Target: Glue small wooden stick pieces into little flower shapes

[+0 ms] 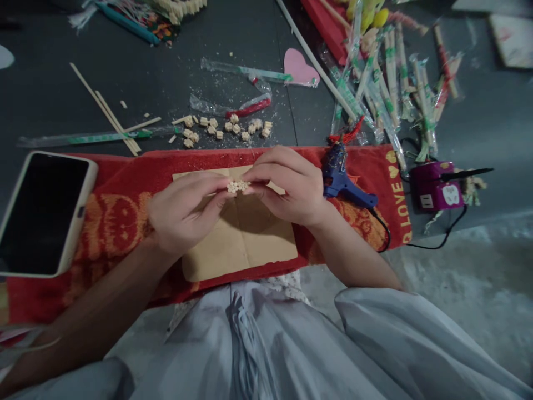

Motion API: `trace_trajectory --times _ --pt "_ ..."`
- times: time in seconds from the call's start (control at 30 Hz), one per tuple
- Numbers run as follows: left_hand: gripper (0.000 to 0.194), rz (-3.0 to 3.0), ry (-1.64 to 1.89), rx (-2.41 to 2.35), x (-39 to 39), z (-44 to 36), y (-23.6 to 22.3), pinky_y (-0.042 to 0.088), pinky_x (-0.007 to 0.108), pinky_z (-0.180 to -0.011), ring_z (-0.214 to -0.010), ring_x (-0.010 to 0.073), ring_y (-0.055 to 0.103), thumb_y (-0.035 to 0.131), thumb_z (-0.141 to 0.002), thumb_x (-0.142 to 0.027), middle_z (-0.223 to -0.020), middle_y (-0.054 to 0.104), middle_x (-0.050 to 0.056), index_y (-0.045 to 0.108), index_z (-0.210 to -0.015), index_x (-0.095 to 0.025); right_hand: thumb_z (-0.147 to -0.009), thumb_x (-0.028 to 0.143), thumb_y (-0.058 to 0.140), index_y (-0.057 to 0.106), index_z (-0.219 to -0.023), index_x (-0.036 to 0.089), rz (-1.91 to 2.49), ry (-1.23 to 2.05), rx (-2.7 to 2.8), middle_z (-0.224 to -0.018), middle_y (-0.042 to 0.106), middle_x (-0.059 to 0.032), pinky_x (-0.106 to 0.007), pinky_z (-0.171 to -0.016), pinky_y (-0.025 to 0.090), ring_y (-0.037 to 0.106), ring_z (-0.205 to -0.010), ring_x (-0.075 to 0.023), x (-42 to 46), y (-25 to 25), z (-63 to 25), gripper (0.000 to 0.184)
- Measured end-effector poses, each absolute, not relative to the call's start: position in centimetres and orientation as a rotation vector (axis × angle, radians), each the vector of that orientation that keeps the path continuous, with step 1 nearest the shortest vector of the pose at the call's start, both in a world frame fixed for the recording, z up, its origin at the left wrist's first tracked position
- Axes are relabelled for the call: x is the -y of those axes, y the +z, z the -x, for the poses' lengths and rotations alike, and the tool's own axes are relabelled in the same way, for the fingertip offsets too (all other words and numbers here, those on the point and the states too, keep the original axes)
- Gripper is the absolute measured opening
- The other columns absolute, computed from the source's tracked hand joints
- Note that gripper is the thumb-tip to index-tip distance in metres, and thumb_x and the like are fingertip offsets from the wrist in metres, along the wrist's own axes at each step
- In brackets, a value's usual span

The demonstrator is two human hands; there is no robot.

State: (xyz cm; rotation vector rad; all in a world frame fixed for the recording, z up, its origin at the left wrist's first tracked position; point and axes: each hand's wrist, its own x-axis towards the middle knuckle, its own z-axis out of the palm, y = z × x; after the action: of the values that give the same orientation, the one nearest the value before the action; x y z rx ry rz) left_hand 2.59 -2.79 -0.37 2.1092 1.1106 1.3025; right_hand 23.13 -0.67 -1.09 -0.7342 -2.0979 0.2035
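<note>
Between my two hands is a small cluster of short wooden stick pieces (238, 187), their pale round ends facing me. My left hand (187, 208) pinches its left end between thumb and fingers. On the other end, my right hand (289, 186) has a similar pinch. Both hands are above a creased tan paper sheet (241, 239), which lies on a red towel (133, 222). Just beyond the towel sit several similar small wooden clusters (235, 126). A blue glue gun (347, 186) rests on the towel beside my right hand.
A large phone (45, 214) lies at the left. Wrapped chopsticks (383, 83) are heaped at the back right, near a purple box (437, 186) with a black cable. Loose sticks (108, 111), plastic wrappers (250, 103) and a pink paper heart (300, 68) lie on the dark table.
</note>
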Motion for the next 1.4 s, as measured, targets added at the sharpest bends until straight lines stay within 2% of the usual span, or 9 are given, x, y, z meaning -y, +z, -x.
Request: trace_trajectory --times 0.17,0.3,0.47,0.63,0.77,0.87,1.07,1.4 --pt "0.025 -2.057 1.327 -1.114 2.7 -2.6 -0.4 0.057 0.030 -0.080 -0.086 0.0179 0.074 0.078 -0.079 -0.021 -0.092 0.078 -0.002 0.076 -0.100 -0.034 -0.100 0.051 0.045 0.066 -0.099 0.019 0.762 0.276 2.107 -0.089 0.063 -0.0032 -0.034 -0.082 0.056 0.064 -0.088 -0.0141 0.5 -0.9 -23.4 0.038" --pt "0.013 -1.921 1.332 -1.195 2.8 -3.1 -0.4 0.058 0.032 -0.081 -0.086 0.0177 0.072 0.077 -0.081 -0.029 -0.091 0.077 -0.001 0.076 -0.093 -0.032 -0.092 0.059 0.055 0.065 -0.099 0.019 0.825 0.350 2.091 -0.086 0.064 -0.0027 -0.033 -0.078 0.057 0.064 -0.083 -0.0139 0.2 -0.3 -23.7 0.041" --pt "0.009 -1.346 1.308 -1.152 3.1 -4.2 -0.1 0.061 0.027 -0.070 -0.073 0.0132 0.071 0.078 -0.079 -0.033 -0.082 0.075 -0.002 0.075 -0.086 -0.029 -0.090 0.062 0.056 0.064 -0.104 0.019 0.879 0.399 2.112 -0.085 0.065 -0.0033 -0.034 -0.079 0.057 0.063 -0.081 -0.0147 0.1 -0.2 -23.7 0.046" --pt "0.020 -0.919 1.129 -1.022 2.7 -4.6 0.6 0.057 0.022 -0.052 -0.061 0.0120 0.065 0.085 -0.069 -0.035 -0.074 0.071 0.000 0.073 -0.079 -0.022 -0.097 0.053 0.051 0.065 -0.110 0.018 0.876 0.427 2.123 -0.090 0.067 -0.0038 -0.031 -0.081 0.056 0.065 -0.084 -0.0130 0.2 -0.5 -23.3 0.040" --pt "0.017 -0.697 0.937 -0.968 2.3 -4.5 1.4 0.043 0.016 -0.040 -0.053 0.0081 0.057 0.077 -0.076 -0.028 -0.071 0.064 0.001 0.066 -0.072 -0.016 -0.098 0.049 0.051 0.068 -0.108 0.017 0.869 0.392 2.087 -0.087 0.068 -0.0032 -0.029 -0.080 0.055 0.065 -0.081 -0.0118 0.3 -0.4 -23.2 0.037" --pt "0.014 -0.603 0.874 -0.981 2.1 -4.6 1.6 0.039 0.014 -0.038 -0.051 0.0067 0.055 0.069 -0.082 -0.023 -0.069 0.062 0.001 0.063 -0.072 -0.015 -0.096 0.052 0.053 0.068 -0.108 0.017 0.879 0.356 2.059 -0.085 0.068 -0.0032 -0.030 -0.082 0.055 0.066 -0.084 -0.0133 0.4 -0.3 -23.1 0.040" --pt "0.014 -0.578 0.849 -1.002 2.0 -4.7 1.4 0.036 0.013 -0.037 -0.050 0.0059 0.053 0.065 -0.083 -0.019 -0.067 0.060 0.000 0.061 -0.070 -0.016 -0.095 0.055 0.053 0.068 -0.106 0.018 0.915 0.331 2.056 -0.086 0.068 -0.0041 -0.031 -0.083 0.056 0.066 -0.084 -0.0134 0.5 -0.3 -22.7 0.042" --pt "0.008 -0.524 0.832 -1.009 2.1 -4.9 1.9 0.035 0.013 -0.036 -0.051 0.0053 0.052 0.066 -0.079 -0.013 -0.069 0.059 0.000 0.065 -0.071 -0.015 -0.099 0.036 0.052 0.067 -0.095 0.018 0.872 0.221 2.035 -0.085 0.066 -0.0020 -0.029 -0.078 0.054 0.063 -0.082 -0.0122 0.3 -0.9 -22.4 0.024"
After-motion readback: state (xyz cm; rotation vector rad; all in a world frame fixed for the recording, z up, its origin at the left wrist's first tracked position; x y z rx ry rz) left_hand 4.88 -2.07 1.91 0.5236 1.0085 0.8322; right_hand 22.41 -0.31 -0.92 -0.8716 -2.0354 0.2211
